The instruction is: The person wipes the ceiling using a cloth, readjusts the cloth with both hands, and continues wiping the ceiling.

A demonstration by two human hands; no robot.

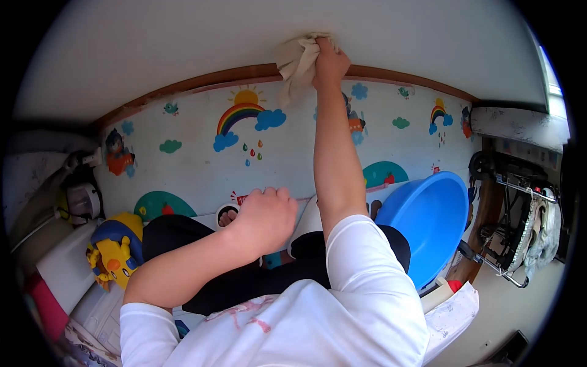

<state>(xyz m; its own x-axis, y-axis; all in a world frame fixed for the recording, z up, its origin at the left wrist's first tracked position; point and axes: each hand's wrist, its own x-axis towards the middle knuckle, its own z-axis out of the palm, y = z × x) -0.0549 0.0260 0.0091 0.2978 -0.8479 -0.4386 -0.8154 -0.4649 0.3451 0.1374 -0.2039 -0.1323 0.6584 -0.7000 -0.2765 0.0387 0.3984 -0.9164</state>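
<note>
My right hand [332, 64] reaches far up with its fingers closed round a crumpled beige cloth [298, 60]. The cloth lies against the white surface just above a brown wooden strip [244, 74], and one end hangs down over it. Lower down, my left hand [267, 219] is curled in a fist in front of my body, above my dark-clothed legs. Nothing shows sticking out of that fist; its palm side faces away from view.
A pale panel [202, 165] with rainbow and cloud pictures stretches below the strip. At right stand a large blue basin [428, 226] and a folded metal-framed cart [510, 214]. A yellow duck-like toy [116, 260] is at left, near a white box [67, 269].
</note>
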